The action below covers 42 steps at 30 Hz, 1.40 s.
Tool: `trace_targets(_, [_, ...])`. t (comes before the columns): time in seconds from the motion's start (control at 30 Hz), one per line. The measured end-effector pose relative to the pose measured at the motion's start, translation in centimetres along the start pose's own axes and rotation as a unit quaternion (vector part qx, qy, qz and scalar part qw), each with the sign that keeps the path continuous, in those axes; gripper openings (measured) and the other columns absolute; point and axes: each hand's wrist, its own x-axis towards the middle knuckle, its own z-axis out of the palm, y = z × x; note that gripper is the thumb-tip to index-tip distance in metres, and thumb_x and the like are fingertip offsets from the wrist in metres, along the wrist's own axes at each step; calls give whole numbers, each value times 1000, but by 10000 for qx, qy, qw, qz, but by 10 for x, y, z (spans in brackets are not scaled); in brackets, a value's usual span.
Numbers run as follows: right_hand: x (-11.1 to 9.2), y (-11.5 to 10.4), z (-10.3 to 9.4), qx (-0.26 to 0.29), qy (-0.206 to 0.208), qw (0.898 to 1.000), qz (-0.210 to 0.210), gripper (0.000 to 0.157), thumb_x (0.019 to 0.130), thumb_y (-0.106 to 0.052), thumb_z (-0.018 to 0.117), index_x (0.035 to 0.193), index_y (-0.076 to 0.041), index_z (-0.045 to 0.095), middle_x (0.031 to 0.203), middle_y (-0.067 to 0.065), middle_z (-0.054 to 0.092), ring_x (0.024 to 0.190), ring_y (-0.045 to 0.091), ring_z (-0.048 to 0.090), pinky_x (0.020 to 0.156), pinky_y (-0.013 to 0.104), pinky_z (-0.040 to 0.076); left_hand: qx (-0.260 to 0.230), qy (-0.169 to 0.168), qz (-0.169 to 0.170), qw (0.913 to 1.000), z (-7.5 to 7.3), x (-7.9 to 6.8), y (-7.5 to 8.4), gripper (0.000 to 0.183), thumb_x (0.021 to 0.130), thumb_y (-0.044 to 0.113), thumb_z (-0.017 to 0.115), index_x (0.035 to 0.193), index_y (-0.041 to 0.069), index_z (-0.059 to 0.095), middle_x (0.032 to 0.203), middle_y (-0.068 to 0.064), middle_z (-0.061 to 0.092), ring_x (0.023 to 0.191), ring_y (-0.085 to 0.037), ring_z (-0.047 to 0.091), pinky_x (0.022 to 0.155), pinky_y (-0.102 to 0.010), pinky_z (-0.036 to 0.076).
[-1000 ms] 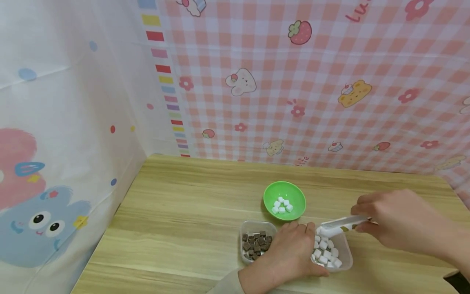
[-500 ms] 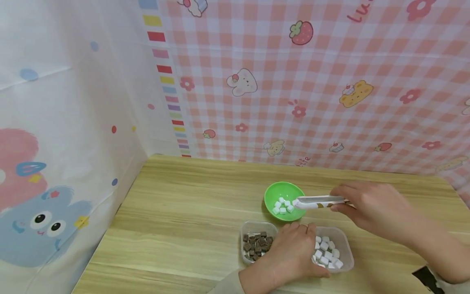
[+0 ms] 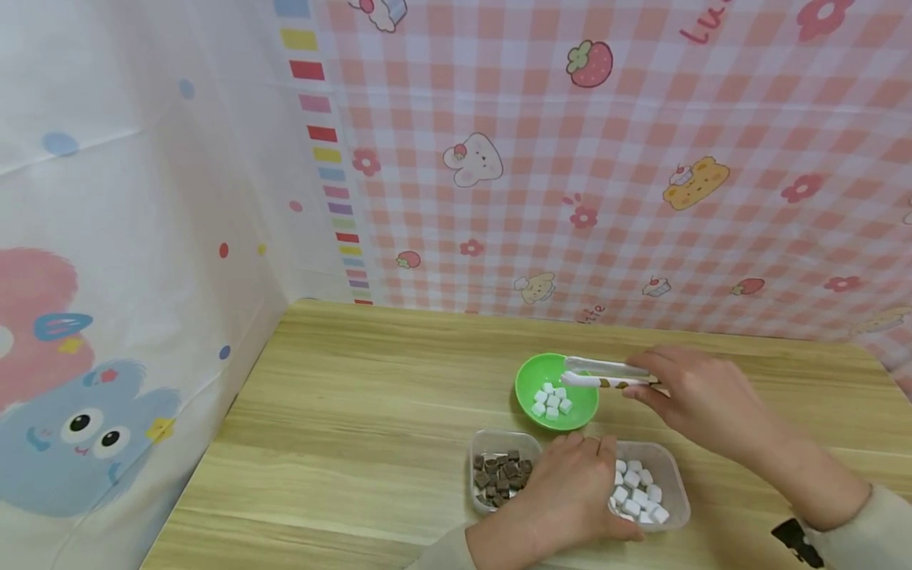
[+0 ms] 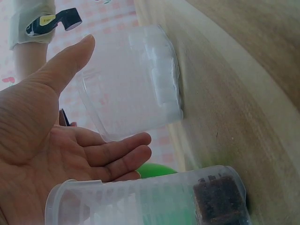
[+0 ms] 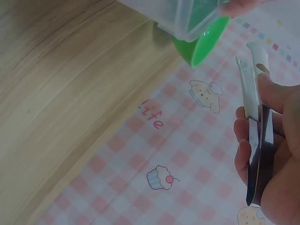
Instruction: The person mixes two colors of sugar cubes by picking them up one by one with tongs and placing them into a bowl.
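Observation:
My right hand (image 3: 694, 400) grips a pair of tongs (image 3: 606, 382), white with brown marks, by the handle end. Their tips hang slightly apart over the right side of a green bowl (image 3: 530, 380), with nothing between them. Several small white cubes (image 3: 552, 402) lie in that bowl. Thumb and fingers of my left hand (image 3: 570, 491) hold a clear plastic container (image 4: 117, 84) from two sides. It contains more white cubes (image 3: 639, 497), some hidden by the hand. Just left of the hand stands a second clear container (image 3: 473, 491) with brown cubes (image 3: 502, 475).
Everything stands on a wood-grain table (image 3: 342, 443). Behind it hangs a pink checked cloth (image 3: 427, 206) with cartoon prints, and a white printed cloth (image 3: 142, 261) covers the left side. The bowl is just behind the two containers.
The tongs have moved from the white-cube container left and back to the bowl, carrying a white cube. They have let it go and parted; it lies among the others. The left hand has stayed in place.

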Motion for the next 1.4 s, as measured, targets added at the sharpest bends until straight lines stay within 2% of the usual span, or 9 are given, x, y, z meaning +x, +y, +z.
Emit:
trace_targets(0.2, [-6, 5, -9, -123, 43, 9998, 128, 71, 103, -68, 37, 111, -10, 76, 95, 1, 76, 69, 16, 71, 51, 38, 53, -7, 10, 29, 10000, -1, 0, 0, 95, 70, 79, 80, 135, 13, 61, 115, 10, 67, 105, -5, 56, 94, -21, 44])
trace_targets(0.5, [-12, 5, -41, -526, 20, 9983, -245, 71, 106, -67, 33, 110, -10, 76, 99, 4, 76, 71, 22, 72, 50, 41, 53, -23, 23, 46, 10000, -1, 0, 0, 88, 70, 79, 80, 126, 14, 61, 106, 10, 66, 98, -5, 56, 89, -20, 44])
trace_targets(0.73, [-15, 6, -62, -581, -348, 9961, -571, 72, 106, -68, 29, 99, -14, 76, 88, -10, 68, 63, 1, 57, 46, 27, 45, -80, 36, 8, 10000, -2, -1, 0, 85, 69, 78, 81, 123, 15, 62, 103, 10, 65, 96, -5, 55, 89, -20, 44])
trace_targets(0.77, [-16, 5, -65, -578, -437, 9954, -619, 72, 105, -68, 29, 97, -15, 76, 86, -12, 65, 63, -2, 54, 46, 25, 43, -98, 8, -10, 10000, -2, -1, 0, 88, 70, 78, 81, 126, 14, 62, 106, 10, 65, 99, -5, 55, 91, -20, 44])
trace_targets(0.83, [-17, 4, -69, -574, -675, 9937, -692, 52, 101, -65, 55, 92, -18, 75, 82, -17, 59, 63, -7, 46, 46, 22, 40, -132, -23, -28, 9999, -2, -1, 0, 90, 70, 78, 81, 130, 13, 62, 109, 9, 66, 101, -5, 55, 93, -20, 44])
trace_targets(0.97, [-19, -3, -74, -616, -1505, 9844, -667, 28, 72, -37, 93, 85, -22, 72, 76, -22, 47, 61, -9, 38, 46, 22, 36, -158, -20, -17, 9999, -1, -2, 0, 90, 70, 77, 81, 129, 12, 63, 107, 9, 65, 98, -5, 54, 93, -20, 45])
trace_targets(1.0, [-19, -6, -74, -614, -1730, 9809, -643, 32, 63, -28, 96, 82, -23, 71, 74, -22, 45, 60, -8, 36, 46, 22, 35, -151, 8, 4, 9999, -1, -2, 0, 88, 70, 77, 81, 127, 13, 63, 104, 10, 64, 96, -5, 53, 91, -20, 45])
trace_targets(1.13, [-20, -15, -71, -668, -2532, 9637, -528, 31, 67, -25, 93, 72, -26, 63, 69, -19, 38, 57, -2, 33, 47, 26, 34, -133, 63, 43, 9999, -1, -1, 0, 85, 70, 77, 82, 123, 13, 63, 99, 10, 62, 92, -5, 52, 88, -20, 44])
trace_targets(1.4, [-16, -34, -53, -1006, -3109, 9435, -549, 42, 61, -20, 89, 57, -24, 48, 60, -12, 41, 50, 10, 39, 46, 32, 39, -117, 77, 83, 9999, 1, -1, 0, 90, 71, 77, 81, 129, 10, 63, 105, 9, 65, 98, -7, 55, 92, -21, 45])
